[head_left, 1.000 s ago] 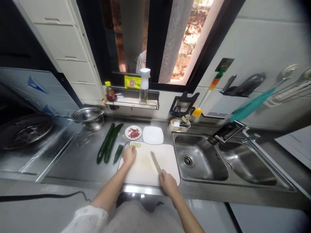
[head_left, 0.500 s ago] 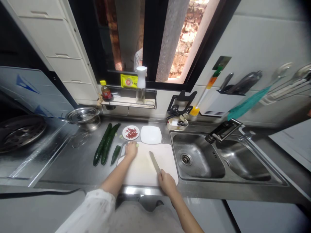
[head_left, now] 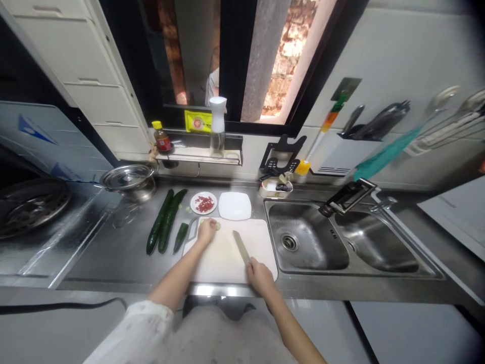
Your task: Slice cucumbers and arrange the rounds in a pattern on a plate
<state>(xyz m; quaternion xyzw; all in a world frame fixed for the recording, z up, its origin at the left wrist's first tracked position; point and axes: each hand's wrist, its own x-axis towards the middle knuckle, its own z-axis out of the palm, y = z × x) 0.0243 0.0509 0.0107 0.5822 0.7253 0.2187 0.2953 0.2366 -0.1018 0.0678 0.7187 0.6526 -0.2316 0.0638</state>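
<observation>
A white cutting board [head_left: 227, 258] lies on the steel counter in front of me. My right hand [head_left: 259, 275] is closed round the handle of a knife [head_left: 241, 246], whose blade rests on the board and points away from me. My left hand [head_left: 206, 231] is at the board's far left corner with its fingers curled over pale green cucumber slices [head_left: 216, 226]. Two whole cucumbers [head_left: 163, 227] and a short cut piece [head_left: 181, 236] lie left of the board.
Behind the board stand a small plate of chopped red chilli [head_left: 203, 202] and a white square plate [head_left: 234, 206]. A double sink [head_left: 341, 242] with a tap is to the right. A lidded pot [head_left: 129, 181] and a stove are on the left.
My left hand has reached further to the board's far edge and now covers most of the cucumber slices. The knife hand has hardly moved. The camera has shifted slightly.
</observation>
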